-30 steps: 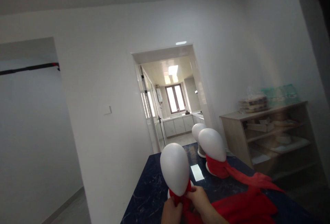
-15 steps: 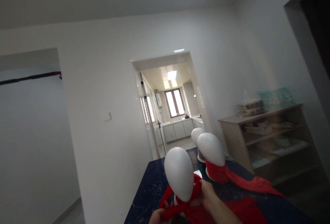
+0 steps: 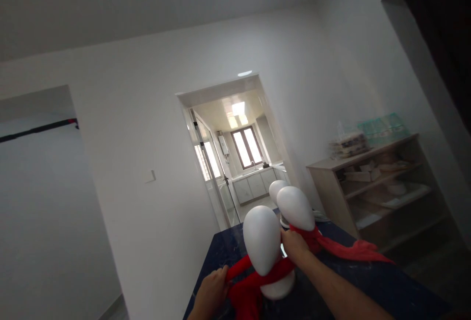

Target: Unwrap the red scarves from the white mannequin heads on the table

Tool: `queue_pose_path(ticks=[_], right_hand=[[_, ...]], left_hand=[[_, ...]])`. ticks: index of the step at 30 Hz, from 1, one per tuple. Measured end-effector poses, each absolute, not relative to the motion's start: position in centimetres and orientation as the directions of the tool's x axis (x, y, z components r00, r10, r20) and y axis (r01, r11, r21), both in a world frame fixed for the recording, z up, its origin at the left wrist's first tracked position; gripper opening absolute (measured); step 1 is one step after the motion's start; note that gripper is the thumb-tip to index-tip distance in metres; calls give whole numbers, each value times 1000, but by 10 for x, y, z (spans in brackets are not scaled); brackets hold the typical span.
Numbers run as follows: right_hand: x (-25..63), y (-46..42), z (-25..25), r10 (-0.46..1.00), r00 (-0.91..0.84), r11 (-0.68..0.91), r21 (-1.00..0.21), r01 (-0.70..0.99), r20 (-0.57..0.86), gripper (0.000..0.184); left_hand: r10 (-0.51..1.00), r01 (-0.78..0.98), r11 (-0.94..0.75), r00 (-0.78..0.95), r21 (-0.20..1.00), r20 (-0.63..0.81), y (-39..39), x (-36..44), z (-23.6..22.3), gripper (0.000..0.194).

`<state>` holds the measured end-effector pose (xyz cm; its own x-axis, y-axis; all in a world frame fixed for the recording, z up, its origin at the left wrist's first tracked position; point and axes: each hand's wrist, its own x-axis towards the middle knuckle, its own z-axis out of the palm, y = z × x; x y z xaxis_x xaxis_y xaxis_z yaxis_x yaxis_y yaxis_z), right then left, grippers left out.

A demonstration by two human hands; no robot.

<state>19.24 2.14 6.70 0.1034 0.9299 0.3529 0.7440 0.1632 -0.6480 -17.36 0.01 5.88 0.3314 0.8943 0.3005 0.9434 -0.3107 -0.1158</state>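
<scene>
While gripping red fabric scarf (image 3: 253, 280) around smooth white foam mannequin head (image 3: 262, 246): left hand (image 3: 211, 293) clenched at 8 o'clock, right hand (image 3: 293, 244) pinching at 3; wrapped, knot not tied yet.

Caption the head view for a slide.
Both hands, left hand and right hand, wrap a red scarf around a white mannequin head.

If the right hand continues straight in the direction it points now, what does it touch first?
The right hand reaches forward beside the nearest white mannequin head. Straight on, it would probably meet the second mannequin head, with its red scarf, just behind. Depth is unclear, so this is a judgement.
</scene>
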Motion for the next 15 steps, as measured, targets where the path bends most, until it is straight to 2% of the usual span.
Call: queue_pose_path(ticks=[2,6,9,10,12,14,15], right_hand=[[198,16,68,925,14,205,-528,824,380,33],[207,7,65,912,-93,247,-355,902,400,33],[207,4,62,910,-117,247,-294,923,398,34],[206,4,61,911,-114,242,-291,926,395,34],[201,3,57,916,-98,230,-308,923,390,36],[192,1,51,921,-76,221,-352,910,381,37],[187,-1,47,925,-62,215,-382,899,376,36]], left_hand=[[891,945,-292,325,-147,318,9,-184,65,45],[895,960,-246,277,-133,350,18,-197,71,53],[919,970,-237,239,-44,313,18,-185,63,71],[927,967,-254,235,29,292,18,-175,56,80],[931,902,-331,264,275,253,16,-147,39,103],[901,659,-430,350,617,256,12,-110,20,116],[884,491,-438,387,753,262,10,-91,12,116]])
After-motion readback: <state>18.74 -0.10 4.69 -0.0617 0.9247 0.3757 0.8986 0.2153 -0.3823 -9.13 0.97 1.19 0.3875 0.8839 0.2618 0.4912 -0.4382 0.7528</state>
